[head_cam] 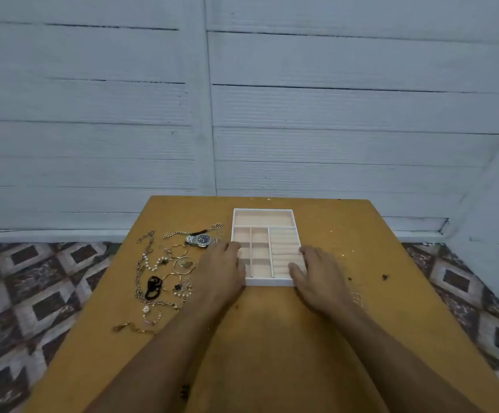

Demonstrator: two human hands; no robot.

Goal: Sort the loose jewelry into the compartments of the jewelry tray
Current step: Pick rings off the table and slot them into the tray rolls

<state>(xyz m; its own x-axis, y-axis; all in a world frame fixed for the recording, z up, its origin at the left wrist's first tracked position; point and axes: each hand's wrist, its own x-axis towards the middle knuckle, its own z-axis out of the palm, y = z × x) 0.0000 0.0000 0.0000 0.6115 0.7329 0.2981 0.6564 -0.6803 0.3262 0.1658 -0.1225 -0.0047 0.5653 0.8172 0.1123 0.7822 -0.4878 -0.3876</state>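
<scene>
A white jewelry tray (263, 210) with pale pink compartments sits on the wooden table, and all its compartments look bare. My left hand (220, 269) lies flat against the tray's left side, fingers reaching over its edge. My right hand (321, 278) rests against the right side, thumb at the front right corner. Loose jewelry (164, 272) is spread out to the left of the tray: chains, pearl pieces, gold bangles and a black cord (153, 287). A silver watch (202, 239) with a dark dial lies just beyond my left fingertips.
The brown table (272, 338) stands against a pale blue plank wall. Thin gold rings (357, 298) lie beside my right wrist. Dark crumbs (385, 276) dot the table's right part. Patterned floor shows on both sides of the table.
</scene>
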